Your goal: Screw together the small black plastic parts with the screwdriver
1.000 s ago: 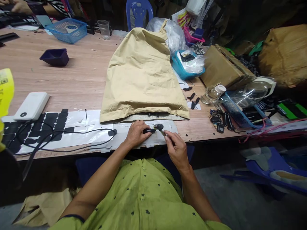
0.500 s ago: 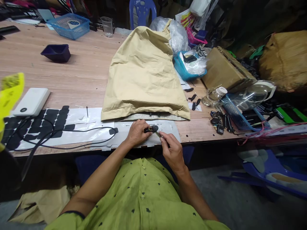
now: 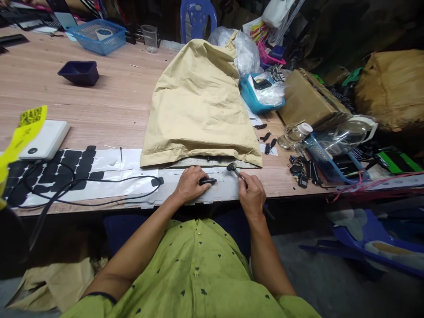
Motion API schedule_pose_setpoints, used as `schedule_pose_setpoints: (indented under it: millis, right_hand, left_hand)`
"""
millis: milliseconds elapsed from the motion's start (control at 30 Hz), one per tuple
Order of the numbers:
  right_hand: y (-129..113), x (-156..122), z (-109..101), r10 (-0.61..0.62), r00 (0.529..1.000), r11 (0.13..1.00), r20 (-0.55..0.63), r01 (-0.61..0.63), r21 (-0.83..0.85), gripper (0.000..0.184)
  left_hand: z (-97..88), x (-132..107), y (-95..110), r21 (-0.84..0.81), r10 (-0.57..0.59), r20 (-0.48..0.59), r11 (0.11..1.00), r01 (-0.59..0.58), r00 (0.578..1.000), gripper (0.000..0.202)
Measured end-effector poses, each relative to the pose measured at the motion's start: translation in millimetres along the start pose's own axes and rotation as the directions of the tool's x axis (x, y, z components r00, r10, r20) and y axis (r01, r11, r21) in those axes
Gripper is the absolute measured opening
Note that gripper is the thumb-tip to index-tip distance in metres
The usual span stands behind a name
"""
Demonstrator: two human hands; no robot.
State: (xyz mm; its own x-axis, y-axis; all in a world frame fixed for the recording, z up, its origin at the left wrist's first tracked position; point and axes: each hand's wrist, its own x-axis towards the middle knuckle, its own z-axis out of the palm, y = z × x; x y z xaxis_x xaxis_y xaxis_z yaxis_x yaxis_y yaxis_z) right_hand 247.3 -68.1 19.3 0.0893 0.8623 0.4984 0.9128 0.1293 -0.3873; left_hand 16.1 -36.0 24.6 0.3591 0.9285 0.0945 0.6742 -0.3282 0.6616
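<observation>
My left hand (image 3: 192,183) rests on a pale grey sheet (image 3: 172,191) at the table's front edge. Its fingers are closed on a small black piece (image 3: 208,181) that sticks out to the right; its exact kind is unclear. In my right hand (image 3: 252,196) is a thin dark tool with a round head, like a small ratchet wrench (image 3: 234,169). The tool's head points up and left, apart from the black piece. Just beyond both hands lies a large beige cloth bag (image 3: 202,106), its near edge open along a silvery lining.
Left of my hands, a white sheet of black stickers (image 3: 69,172) lies under a looped black cable (image 3: 109,204). A white box-like device (image 3: 49,139) sits behind it. Several black parts (image 3: 267,143), keys (image 3: 300,170) and a blue basket (image 3: 327,161) are to the right.
My right hand has moved right with the tool, drawing its head away from the black piece. My left hand has stayed put, still holding that piece.
</observation>
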Motion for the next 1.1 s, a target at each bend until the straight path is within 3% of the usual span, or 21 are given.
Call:
schedule_pose_setpoints:
  millis: [200, 367, 567, 767, 867, 933, 1033, 1100]
  right_hand:
    - [12.8, -0.9, 20.7, 0.028, 0.998, 0.985, -0.058, -0.038, -0.167, 0.025]
    - [7.0, -2.9, 23.0, 0.027, 0.998, 0.984, -0.058, -0.036, -0.176, 0.025]
    - [7.7, -3.7, 23.0, 0.014, 0.996, 0.98, -0.088, -0.032, -0.198, 0.024]
    - [7.2, -4.1, 23.8, -0.018, 0.995, 0.978, -0.101, -0.003, -0.21, 0.024]
    - [6.5, -4.2, 24.5, 0.004, 0.996, 0.977, -0.085, -0.022, -0.213, 0.024]
    - [5.8, -4.2, 25.1, 0.016, 0.997, 0.977, -0.073, -0.031, -0.211, 0.025]
    - [5.1, -4.2, 26.3, 0.023, 0.998, 0.978, -0.066, -0.037, -0.206, 0.025]
    - [5.2, -4.2, 27.2, 0.026, 0.997, 0.978, -0.066, -0.039, -0.203, 0.025]
  left_hand:
    - [-6.7, -11.1, 0.8, -0.037, 0.175, 0.075, 0.984, -0.172, 0.982, 0.013]
    - [-12.5, -38.3, 4.1, -0.072, 0.363, 0.214, 0.932, -0.356, 0.907, 0.015]
    - [-12.5, -48.2, 11.9, 0.086, 0.37, 0.332, 0.904, -0.418, 0.868, 0.013]
    - [-9.3, -52.3, 14.8, 0.148, 0.341, 0.345, 0.9, -0.409, 0.875, 0.018]
    - [-11.5, -53.0, 14.7, 0.057, 0.341, 0.305, 0.926, -0.374, 0.89, 0.022]
    - [-14.8, -45.9, 15.7, -0.023, 0.283, 0.245, 0.958, -0.287, 0.927, 0.017]
    - [-20.7, -19.8, 20.2, -0.026, -0.02, 0.111, 0.999, 0.023, 0.994, 0.017]
    - [-23.6, 4.8, 24.8, 0.082, -0.226, -0.034, 0.97, 0.228, 0.973, 0.021]
